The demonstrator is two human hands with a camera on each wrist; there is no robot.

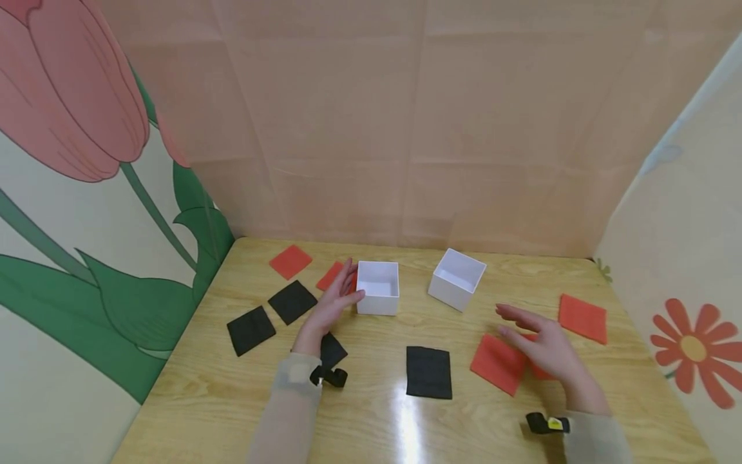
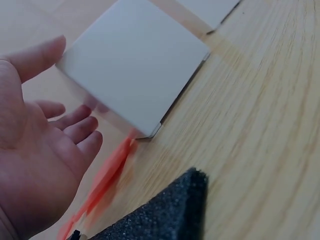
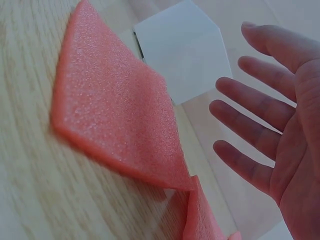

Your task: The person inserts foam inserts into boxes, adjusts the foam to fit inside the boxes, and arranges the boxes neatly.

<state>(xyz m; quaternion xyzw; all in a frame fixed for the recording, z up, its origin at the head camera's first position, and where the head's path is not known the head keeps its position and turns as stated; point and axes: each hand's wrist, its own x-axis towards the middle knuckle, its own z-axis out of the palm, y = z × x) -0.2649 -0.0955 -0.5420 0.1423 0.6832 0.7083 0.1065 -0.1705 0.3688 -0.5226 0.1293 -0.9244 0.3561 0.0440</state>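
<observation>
Flanking the left white box [image 1: 378,305], the relaxed left hand [image 1: 330,310] partly hides a red square [image 1: 328,276]; whether its thumb touches, I can't tell. The right hand [image 1: 545,345], fingers parted, partly covers another red square [image 1: 539,372].

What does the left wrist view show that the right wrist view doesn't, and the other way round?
Left wrist only: the left hand, a black sheet, and two white boxes rather than one, the farther cut off at the top edge.

Right wrist only: the right hand, fingers spread apart, and the broad face of a red sheet, with part of another beside it.

Both: the wooden table, red sheet material (nearly edge-on in the left wrist view) and at least one white box.
</observation>
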